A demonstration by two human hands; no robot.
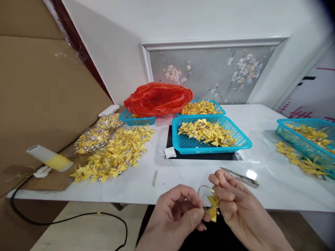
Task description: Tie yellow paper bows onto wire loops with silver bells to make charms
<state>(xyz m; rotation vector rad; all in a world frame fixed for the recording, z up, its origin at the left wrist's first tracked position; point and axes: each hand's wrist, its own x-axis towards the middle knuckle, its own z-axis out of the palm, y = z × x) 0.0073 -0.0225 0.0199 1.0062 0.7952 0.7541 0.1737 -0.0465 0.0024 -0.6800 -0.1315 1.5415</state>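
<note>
Between my hands, just over the table's front edge, is a small yellow flower with pointed petals, a shiny bead and a thin gold cord curving in a loop above it. My left hand pinches the cord's left side between thumb and forefinger. My right hand is closed, its curled fingers against the flower's right side and the cord. What lies inside the right fingers is hidden. Behind the right hand lie thread snips on the white table.
A blue basket of yellow flowers stands ahead, others behind it and at right. A red plastic bag covers one basket. Loose flowers are heaped at left, near a tilted cylinder and a black cable.
</note>
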